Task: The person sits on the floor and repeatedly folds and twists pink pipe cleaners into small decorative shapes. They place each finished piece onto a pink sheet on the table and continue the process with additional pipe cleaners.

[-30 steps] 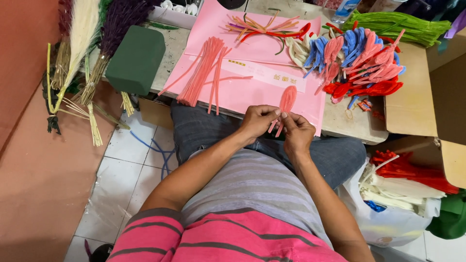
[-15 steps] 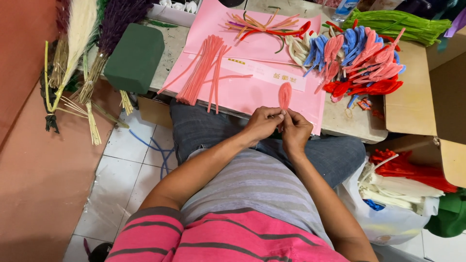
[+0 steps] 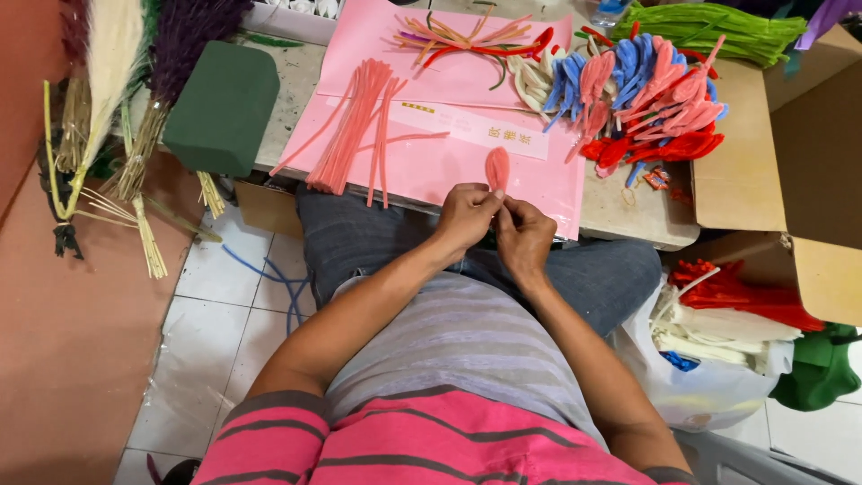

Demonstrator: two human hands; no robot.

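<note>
Both hands meet at the table's front edge, over my lap. My left hand and my right hand pinch the lower end of a pink pipe-cleaner petal loop, which stands upright above the fingertips. Just left of the hands lies a bundle of straight pink pipe cleaners on a pink sheet. To the upper right sits a heap of finished petals in pink, blue, red and white.
A green foam block sits at the table's left end beside dried grasses. Green pipe cleaners lie at the back right. A cardboard box and a plastic bag of red and white pipe cleaners stand to the right.
The petal loop has swung from leaning right to standing upright and compact above my fingers. Both hands stayed together at the table edge, fingers shifting at its base.
</note>
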